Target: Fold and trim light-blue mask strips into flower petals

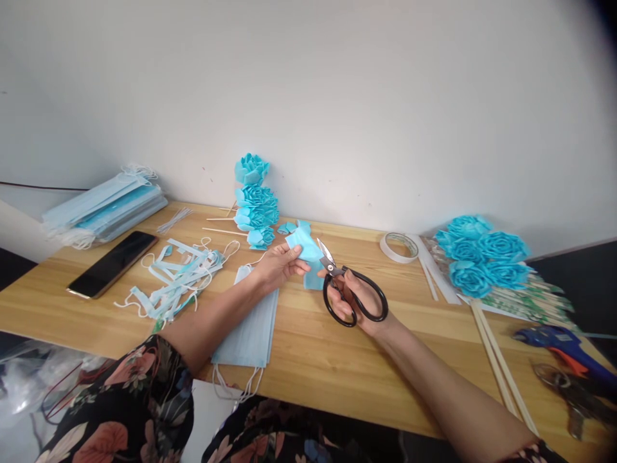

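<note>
Between the thumb and fingers of my left hand (pixel 279 265) is a small folded piece of blue mask fabric (pixel 303 243). My right hand (pixel 361 297) grips black-handled scissors (pixel 370 299), their blades parted a little and close to the right side of the fabric. Whether the blades touch it I cannot tell. Another blue fabric piece (pixel 314 276) shows just beneath, by the blade tips. Under my left forearm lie light-blue face masks (pixel 248 331), partly hidden, with ear loops over the table's front edge. Blue fabric flowers (pixel 258 207) on thin sticks are stacked beyond my left hand.
A mask pile (pixel 108 206), a phone (pixel 113 263) and cut strips with ear loops (pixel 180 280) occupy the left. On the right are a tape roll (pixel 399 248), more blue flowers (pixel 482 254), wooden sticks (pixel 501 363) and a blue glue gun (pixel 562 347). A wall (pixel 337 116) stands behind the table.
</note>
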`<state>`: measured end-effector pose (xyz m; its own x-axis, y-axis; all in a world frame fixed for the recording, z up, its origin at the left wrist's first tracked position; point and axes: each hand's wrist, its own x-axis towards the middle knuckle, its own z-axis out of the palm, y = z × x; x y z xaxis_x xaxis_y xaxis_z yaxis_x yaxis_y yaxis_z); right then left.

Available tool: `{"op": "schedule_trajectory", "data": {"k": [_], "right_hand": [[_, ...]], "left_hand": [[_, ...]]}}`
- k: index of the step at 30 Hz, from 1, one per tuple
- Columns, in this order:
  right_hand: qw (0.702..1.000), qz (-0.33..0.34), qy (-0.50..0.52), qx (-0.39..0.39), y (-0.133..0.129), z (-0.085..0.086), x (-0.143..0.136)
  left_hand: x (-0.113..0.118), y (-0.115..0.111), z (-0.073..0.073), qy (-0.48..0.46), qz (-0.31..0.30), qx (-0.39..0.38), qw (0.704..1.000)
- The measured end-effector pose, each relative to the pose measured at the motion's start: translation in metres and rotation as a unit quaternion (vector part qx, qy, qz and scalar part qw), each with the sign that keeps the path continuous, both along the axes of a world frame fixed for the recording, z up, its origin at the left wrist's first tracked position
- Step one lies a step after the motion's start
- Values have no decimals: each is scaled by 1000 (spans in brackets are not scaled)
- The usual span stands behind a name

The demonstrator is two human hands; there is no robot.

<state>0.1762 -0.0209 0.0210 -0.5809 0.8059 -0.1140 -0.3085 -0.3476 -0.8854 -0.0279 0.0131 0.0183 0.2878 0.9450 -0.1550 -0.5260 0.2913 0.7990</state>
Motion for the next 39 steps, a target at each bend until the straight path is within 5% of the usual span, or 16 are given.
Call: {"op": "schedule_trajectory", "data": {"k": [26, 39], "right_hand": [[991, -18, -95, 96, -1, -2, 5], [990, 67, -17, 124, 1, -11, 8]], "left_hand": [[-8, 2, 7, 27, 0, 19, 999], [-7, 0, 8, 76, 12, 75, 994]]}}
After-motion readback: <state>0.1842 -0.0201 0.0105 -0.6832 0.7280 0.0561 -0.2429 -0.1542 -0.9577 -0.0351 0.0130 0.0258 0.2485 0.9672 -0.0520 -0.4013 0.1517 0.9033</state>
